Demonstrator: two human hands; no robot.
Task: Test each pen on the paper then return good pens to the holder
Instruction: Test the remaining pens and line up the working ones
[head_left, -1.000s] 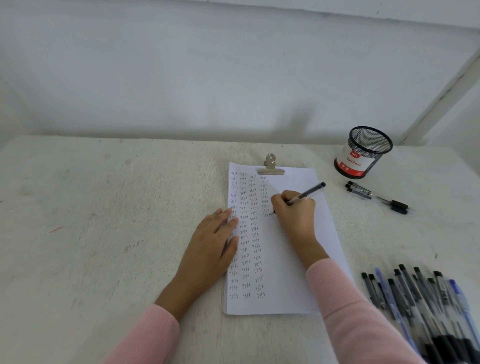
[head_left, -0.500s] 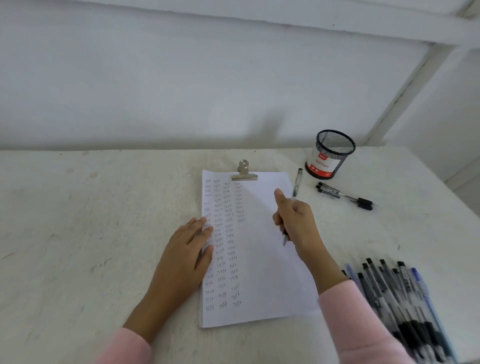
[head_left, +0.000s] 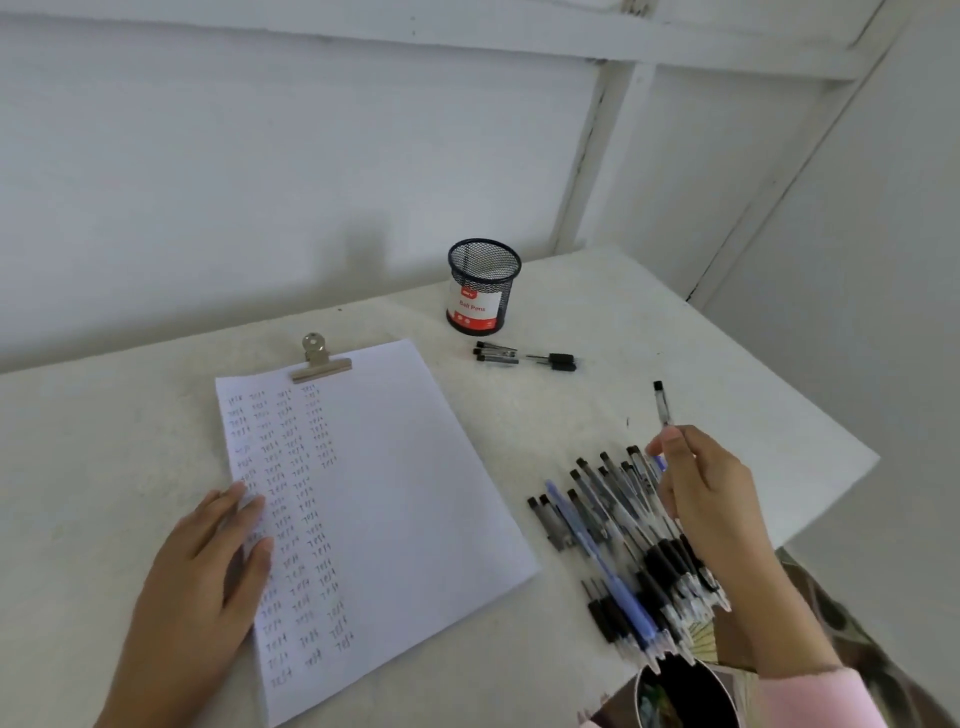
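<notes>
**While the left hand (head_left: 208, 566) pins the paper (head_left: 405, 493), the right hand (head_left: 711, 499) holds a pen (head_left: 661, 405) up**

Where the left hand lies flat, its straight fingers press the sheet's left edge and grasp nothing. The paper rests on the white table (head_left: 104, 441), with columns of small test marks down its left half and a metal clip (head_left: 318, 358) at its top. Farther right, the mesh holder (head_left: 480, 291) stands upright near the wall, with two pens (head_left: 519, 356) lying just beside it. Nearer, a pile of pens (head_left: 618, 530) lies fanned by the table's edge. Above the pile, the right hand pinches the pen between thumb and fingers, well apart from the holder.
</notes>
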